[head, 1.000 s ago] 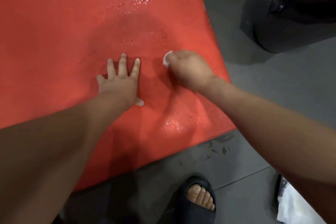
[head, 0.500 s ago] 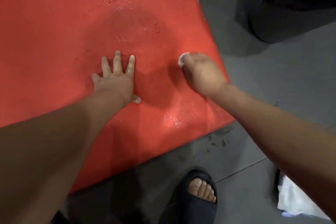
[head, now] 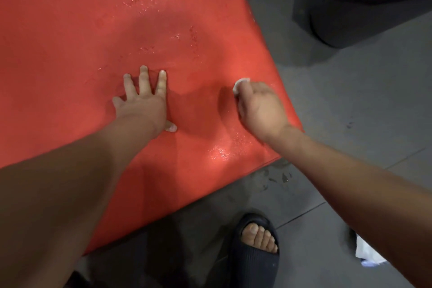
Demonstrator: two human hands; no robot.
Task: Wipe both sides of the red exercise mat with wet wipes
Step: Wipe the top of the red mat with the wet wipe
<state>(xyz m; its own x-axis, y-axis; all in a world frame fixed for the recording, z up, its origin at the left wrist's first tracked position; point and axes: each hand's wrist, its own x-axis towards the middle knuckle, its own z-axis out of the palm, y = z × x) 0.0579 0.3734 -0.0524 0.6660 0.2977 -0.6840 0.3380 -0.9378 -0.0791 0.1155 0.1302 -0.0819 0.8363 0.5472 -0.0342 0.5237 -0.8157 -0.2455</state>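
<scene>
Two hands are on the mat [head: 70, 42], which lies flat on the floor [head: 350, 112] and runs under both palms. The left hand [head: 142, 103] presses down with its fingers [head: 143, 79] straight and spread, thumb out to the side; red surface stretches far ahead of those fingertips and to their left, past the picture's edge. The right hand [head: 261, 110] has its fingers curled round a white wipe [head: 240, 84], a bit of which peeks out ahead of the knuckles, against the mat. Just right of that hand the mat's long edge runs slantwise; behind its wrist is the near corner, and the short edge runs behind both wrists. Wet sheen shows well ahead of the left fingertips and again behind the right hand, near the corner. Between the hands lies a strip of mat. Grey floor lies right of the right hand; a dark bin [head: 364, 7] stands well ahead and right, and a sandal [head: 254, 257] sits behind the short edge
</scene>
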